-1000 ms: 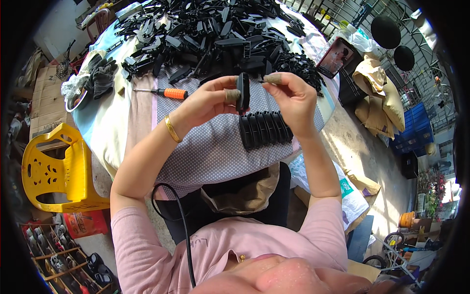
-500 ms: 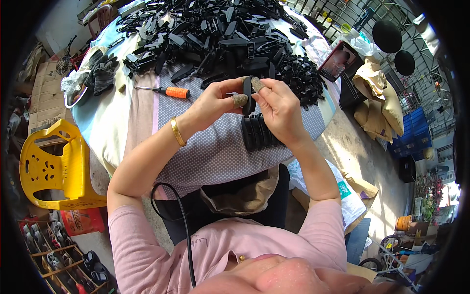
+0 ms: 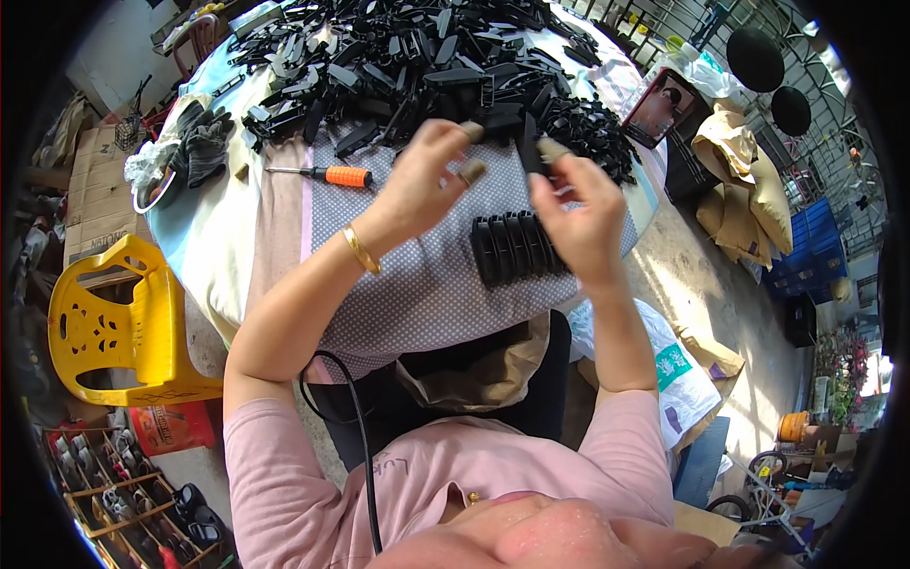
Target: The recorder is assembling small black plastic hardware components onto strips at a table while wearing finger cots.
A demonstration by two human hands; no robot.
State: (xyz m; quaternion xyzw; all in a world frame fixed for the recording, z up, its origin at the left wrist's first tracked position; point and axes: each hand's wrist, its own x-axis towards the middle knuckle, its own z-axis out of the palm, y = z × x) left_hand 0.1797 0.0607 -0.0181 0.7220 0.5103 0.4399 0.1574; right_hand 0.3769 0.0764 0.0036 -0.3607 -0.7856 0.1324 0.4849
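Two hands over a round table, black parts everywhere.
Table [image 3: 237,256] has a pale cover plus a dotted grey cloth [image 3: 427,284]; concrete floor, yellow stool [image 3: 114,332] at left, sacks [image 3: 749,180] upper right. Pile [image 3: 417,57] of black plastic parts fills top centre; orange-handled screwdriver [image 3: 327,175] left of centre; gloves [image 3: 194,142] upper left. Right hand [image 3: 578,213] pinches one narrow black part [image 3: 529,147], upright, just above centre frame, fingers clamped on it. Left hand [image 3: 427,175] beside it, fingers apart, holding nothing. A row [image 3: 517,248] of matching ribbed parts lies on the cloth below the hands.
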